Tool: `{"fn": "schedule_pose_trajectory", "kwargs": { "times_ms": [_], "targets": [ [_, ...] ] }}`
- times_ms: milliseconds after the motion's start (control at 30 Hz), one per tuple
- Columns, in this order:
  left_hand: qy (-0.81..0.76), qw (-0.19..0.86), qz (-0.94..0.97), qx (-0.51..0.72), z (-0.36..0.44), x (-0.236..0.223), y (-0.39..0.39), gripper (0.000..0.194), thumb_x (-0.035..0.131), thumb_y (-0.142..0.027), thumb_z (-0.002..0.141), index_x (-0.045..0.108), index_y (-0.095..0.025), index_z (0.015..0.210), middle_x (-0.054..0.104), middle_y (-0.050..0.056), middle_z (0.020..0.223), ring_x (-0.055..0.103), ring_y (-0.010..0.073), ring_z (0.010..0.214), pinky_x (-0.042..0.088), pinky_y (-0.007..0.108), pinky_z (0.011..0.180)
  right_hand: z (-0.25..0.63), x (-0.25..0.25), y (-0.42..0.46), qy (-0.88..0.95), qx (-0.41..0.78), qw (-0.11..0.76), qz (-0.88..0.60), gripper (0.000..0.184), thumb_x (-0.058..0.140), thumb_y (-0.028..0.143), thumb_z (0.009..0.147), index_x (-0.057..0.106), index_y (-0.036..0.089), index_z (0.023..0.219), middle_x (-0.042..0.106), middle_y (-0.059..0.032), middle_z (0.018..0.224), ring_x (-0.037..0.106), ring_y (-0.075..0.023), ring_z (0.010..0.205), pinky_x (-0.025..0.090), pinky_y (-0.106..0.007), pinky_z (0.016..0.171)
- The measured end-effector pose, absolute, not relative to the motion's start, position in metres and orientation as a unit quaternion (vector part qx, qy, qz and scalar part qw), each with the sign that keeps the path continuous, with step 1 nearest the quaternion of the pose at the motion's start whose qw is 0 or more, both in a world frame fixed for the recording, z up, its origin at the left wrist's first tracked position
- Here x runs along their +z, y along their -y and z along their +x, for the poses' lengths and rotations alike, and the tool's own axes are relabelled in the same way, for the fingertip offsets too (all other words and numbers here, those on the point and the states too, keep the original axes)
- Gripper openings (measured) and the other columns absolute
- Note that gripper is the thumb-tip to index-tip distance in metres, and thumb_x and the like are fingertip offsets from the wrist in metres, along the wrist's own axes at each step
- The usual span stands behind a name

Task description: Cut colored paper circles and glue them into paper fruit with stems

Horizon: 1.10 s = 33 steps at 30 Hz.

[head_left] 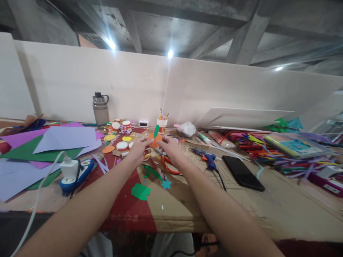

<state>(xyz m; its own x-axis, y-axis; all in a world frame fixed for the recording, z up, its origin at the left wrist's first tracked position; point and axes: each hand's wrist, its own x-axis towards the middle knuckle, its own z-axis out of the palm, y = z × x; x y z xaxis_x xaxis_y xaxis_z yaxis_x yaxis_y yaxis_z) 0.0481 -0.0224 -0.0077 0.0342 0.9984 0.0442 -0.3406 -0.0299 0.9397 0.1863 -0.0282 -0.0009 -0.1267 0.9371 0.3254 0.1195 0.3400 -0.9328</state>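
Between my two hands, above the middle of the table, is an orange paper disc (154,141) with a green paper strip (156,130) standing up from its top. My left hand (140,148) pinches the disc's left edge, and my right hand (167,144) grips its right edge. Just below my hands lie orange-handled scissors (171,167), partly hidden by my right wrist. Nearer to me are a green paper scrap (140,191) and a blue star-shaped piece (166,184). Left of my hands are a loose orange disc (108,149) and a white round piece (122,145).
Coloured paper sheets (64,139), a blue power strip (77,176) and a water bottle (100,110) occupy the left side. On the right are a blue glue gun (210,161), a black phone (242,172) and many coloured strips (249,142). A pen cup (162,125) stands behind my hands.
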Motion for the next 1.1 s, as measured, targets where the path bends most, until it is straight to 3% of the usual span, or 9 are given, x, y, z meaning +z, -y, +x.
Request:
{"fn": "schedule_pose_trajectory", "kwargs": {
  "times_ms": [167,733,867,1000,1100],
  "targets": [
    [-0.370,0.589,0.424,0.581,0.048,-0.011,0.020,0.030,0.081,-0.030,0.058,0.064,-0.015,0.078,0.062,-0.001,0.070,0.053,0.0065,0.055,0.038,0.018,0.047,0.187,0.000,0.030,0.628,0.377,0.531,-0.427,0.016,0.051,0.027,0.067,0.062,0.017,0.076,0.060,0.0011,0.072,0.045,-0.0105,0.059,0.035,-0.024,0.057],
    [-0.357,0.555,0.449,0.602,0.053,-0.010,0.023,0.025,0.076,-0.029,0.057,0.063,-0.015,0.072,0.063,-0.001,0.070,0.052,0.0077,0.056,0.038,0.019,0.049,0.183,-0.012,0.020,0.661,0.354,0.535,-0.388,0.019,0.053,0.023,0.071,0.065,0.018,0.085,0.066,-0.0007,0.083,0.057,-0.0145,0.076,0.044,-0.028,0.073],
    [-0.351,0.575,0.417,0.610,0.049,-0.003,0.023,0.020,0.075,-0.024,0.059,0.063,-0.015,0.073,0.063,-0.001,0.065,0.054,0.0085,0.054,0.040,0.019,0.048,0.182,-0.008,0.025,0.651,0.398,0.537,-0.359,0.019,0.060,0.033,0.074,0.064,0.019,0.087,0.064,0.0000,0.081,0.055,-0.0133,0.071,0.043,-0.027,0.067],
    [-0.282,0.633,0.413,0.591,0.034,0.011,0.021,0.020,0.073,-0.022,0.066,0.065,-0.015,0.082,0.066,0.001,0.073,0.058,0.0098,0.060,0.041,0.019,0.046,0.183,-0.001,0.030,0.593,0.496,0.554,-0.308,0.034,0.058,0.053,0.078,0.061,0.020,0.083,0.057,0.0009,0.074,0.049,-0.0106,0.062,0.038,-0.025,0.057],
    [-0.239,0.649,0.432,0.578,0.026,0.018,0.019,0.020,0.076,-0.020,0.068,0.064,-0.015,0.083,0.065,0.000,0.072,0.056,0.0073,0.056,0.042,0.017,0.046,0.184,0.001,0.030,0.570,0.522,0.558,-0.303,0.036,0.064,0.054,0.074,0.061,0.020,0.085,0.055,0.0015,0.075,0.049,-0.0095,0.062,0.037,-0.024,0.056]
  ]
}}
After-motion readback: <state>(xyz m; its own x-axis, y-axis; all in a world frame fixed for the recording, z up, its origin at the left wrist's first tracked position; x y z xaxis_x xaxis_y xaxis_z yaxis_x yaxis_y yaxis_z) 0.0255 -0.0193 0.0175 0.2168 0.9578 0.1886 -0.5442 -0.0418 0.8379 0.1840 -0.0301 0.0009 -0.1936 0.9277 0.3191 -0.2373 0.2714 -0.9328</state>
